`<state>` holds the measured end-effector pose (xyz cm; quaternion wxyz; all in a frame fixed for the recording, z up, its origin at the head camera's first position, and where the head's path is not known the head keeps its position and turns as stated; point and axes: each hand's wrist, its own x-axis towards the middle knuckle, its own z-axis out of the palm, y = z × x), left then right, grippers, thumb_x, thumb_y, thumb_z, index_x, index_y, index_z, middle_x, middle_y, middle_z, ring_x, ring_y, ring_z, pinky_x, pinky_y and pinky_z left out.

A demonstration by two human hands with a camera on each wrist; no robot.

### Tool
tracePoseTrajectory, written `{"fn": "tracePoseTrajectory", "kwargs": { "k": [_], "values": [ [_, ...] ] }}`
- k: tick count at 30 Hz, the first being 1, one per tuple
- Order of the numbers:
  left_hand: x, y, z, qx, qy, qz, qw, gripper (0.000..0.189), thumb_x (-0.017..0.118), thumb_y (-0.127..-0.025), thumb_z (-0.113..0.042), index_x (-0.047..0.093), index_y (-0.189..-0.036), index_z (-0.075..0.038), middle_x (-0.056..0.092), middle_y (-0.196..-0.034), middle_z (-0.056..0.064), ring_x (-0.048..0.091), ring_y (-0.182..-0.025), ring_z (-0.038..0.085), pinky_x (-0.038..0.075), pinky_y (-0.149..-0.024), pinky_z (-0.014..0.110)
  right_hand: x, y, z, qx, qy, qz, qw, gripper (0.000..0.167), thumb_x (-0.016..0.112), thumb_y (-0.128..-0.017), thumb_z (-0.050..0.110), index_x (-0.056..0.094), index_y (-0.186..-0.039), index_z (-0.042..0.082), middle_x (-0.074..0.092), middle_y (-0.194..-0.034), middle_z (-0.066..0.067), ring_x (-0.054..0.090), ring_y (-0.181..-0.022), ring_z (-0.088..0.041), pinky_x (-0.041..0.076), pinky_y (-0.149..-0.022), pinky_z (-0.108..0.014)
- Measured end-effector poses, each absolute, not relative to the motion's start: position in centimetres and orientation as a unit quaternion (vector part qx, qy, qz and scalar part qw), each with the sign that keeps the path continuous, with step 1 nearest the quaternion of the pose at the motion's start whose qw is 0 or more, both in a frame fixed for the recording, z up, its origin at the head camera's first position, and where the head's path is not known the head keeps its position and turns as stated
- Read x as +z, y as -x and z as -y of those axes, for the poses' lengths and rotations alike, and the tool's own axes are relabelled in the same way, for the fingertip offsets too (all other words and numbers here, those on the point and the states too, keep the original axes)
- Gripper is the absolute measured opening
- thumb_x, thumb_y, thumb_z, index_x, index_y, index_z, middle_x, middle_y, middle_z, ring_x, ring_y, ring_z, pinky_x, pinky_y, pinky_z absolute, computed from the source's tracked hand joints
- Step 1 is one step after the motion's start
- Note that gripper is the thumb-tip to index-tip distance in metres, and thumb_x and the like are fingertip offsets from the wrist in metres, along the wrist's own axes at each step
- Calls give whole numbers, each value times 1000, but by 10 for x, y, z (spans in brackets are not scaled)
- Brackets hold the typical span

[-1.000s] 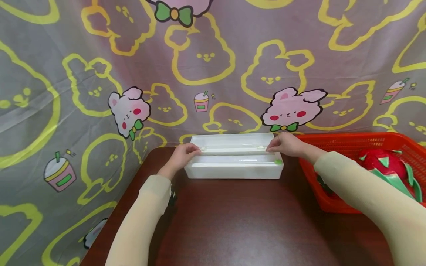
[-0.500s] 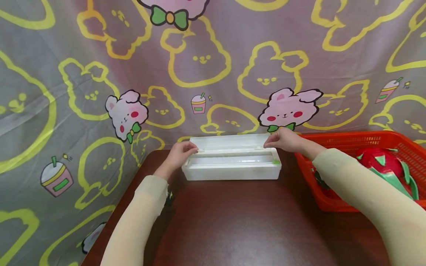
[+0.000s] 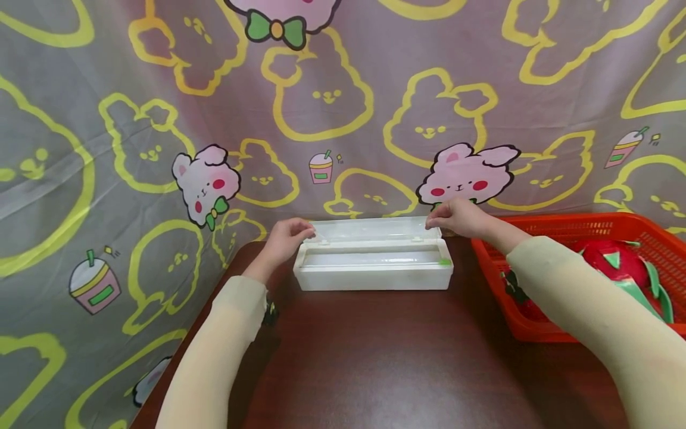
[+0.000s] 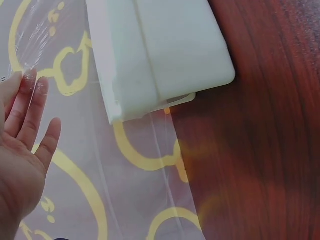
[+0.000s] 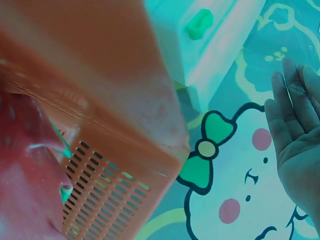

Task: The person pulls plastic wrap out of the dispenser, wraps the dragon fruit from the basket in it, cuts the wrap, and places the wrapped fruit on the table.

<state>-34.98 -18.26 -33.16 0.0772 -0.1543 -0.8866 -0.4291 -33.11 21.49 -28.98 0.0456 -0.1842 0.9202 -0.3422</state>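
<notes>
A long white cling film dispenser point(image 3: 375, 279) sits at the back of the table, its translucent lid point(image 3: 370, 229) standing open at the rear. A roll shows inside, and a green slider point(image 3: 444, 262) is at the right end. At the box's left end, my left hand point(image 3: 284, 241) pinches clear cling film point(image 4: 37, 37) between thumb and fingertips. My right hand point(image 3: 462, 218), above the right end, pinches the film's other side; in the right wrist view its fingers point(image 5: 295, 95) show a faint crease of film. The film is nearly invisible in the head view.
A red perforated basket point(image 3: 514, 322) stands at the right, beneath my right forearm. It holds a red and green plush dragon fruit point(image 3: 616, 262) and other partly hidden items. A patterned curtain point(image 3: 354, 107) hangs right behind the dispenser. The dark wooden table point(image 3: 386, 357) extends in front.
Both hands have risen slightly and moved back from the dispenser's opening, drawing the film up with them. The opening and roll show more clearly. The head view has shifted a little.
</notes>
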Motion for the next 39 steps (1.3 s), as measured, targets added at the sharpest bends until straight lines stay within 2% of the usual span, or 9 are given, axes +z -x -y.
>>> {"fn": "tracePoseTrajectory", "kwargs": {
  "k": [4, 8, 11, 16, 24, 32, 37, 39],
  "values": [
    [-324, 347, 183, -437, 160, 881, 86, 15, 62, -96, -12, 69, -98, 2, 70, -96, 18, 65, -96, 36, 49, -79, 39, -286, 330, -215, -327, 184, -926, 23, 24, 65, -95, 21, 72, -106, 2, 70, -102, -18, 62, -89, -27, 55, -81, -38],
    [-319, 346, 183, -448, 161, 874, 95, 15, 61, -96, -10, 68, -97, 3, 70, -95, 20, 64, -96, 39, 50, -80, 42, -283, 328, -216, -331, 182, -926, 17, 24, 65, -95, 22, 71, -106, 2, 70, -102, -17, 64, -92, -28, 53, -86, -43],
    [-317, 346, 184, -451, 161, 872, 103, 15, 62, -96, -11, 68, -98, 3, 70, -94, 19, 64, -96, 40, 50, -80, 39, -281, 327, -217, -347, 176, -921, 22, 23, 64, -96, 21, 69, -107, 1, 70, -101, -16, 66, -93, -29, 54, -85, -42],
    [-313, 346, 186, -453, 153, 871, 112, 16, 64, -95, -14, 68, -99, 1, 71, -95, 16, 65, -94, 36, 48, -75, 31, -275, 324, -217, -373, 174, -911, 27, 21, 61, -97, 16, 66, -109, -1, 69, -103, -17, 66, -97, -33, 54, -83, -42],
    [-301, 345, 185, -460, 138, 867, 128, 18, 65, -95, -17, 69, -100, -1, 70, -98, 16, 64, -89, 24, 46, -70, 28, -263, 323, -218, -356, 202, -912, -13, 21, 62, -96, 13, 68, -105, -5, 71, -97, -17, 66, -93, -32, 51, -88, -46],
    [-289, 345, 186, -471, 131, 863, 126, 21, 64, -95, -21, 68, -101, -1, 70, -99, 17, 65, -89, 23, 46, -70, 27, -251, 320, -218, -352, 214, -911, -28, 19, 60, -97, 13, 69, -102, -4, 72, -94, -14, 66, -94, -30, 50, -85, -42],
    [-283, 343, 189, -467, 120, 868, 120, 24, 64, -95, -29, 68, -104, -6, 69, -103, 15, 64, -92, 24, 49, -58, 28, -245, 318, -218, -349, 223, -909, -49, 22, 61, -97, 14, 70, -103, -5, 72, -92, -13, 67, -90, -27, 51, -85, -41],
    [-280, 343, 189, -466, 123, 867, 125, 26, 65, -95, -30, 68, -105, -6, 69, -103, 14, 63, -93, 27, 50, -58, 27, -244, 318, -219, -348, 220, -910, -56, 22, 62, -96, 15, 71, -103, -4, 72, -92, -12, 67, -89, -25, 52, -84, -41]
  ]
}}
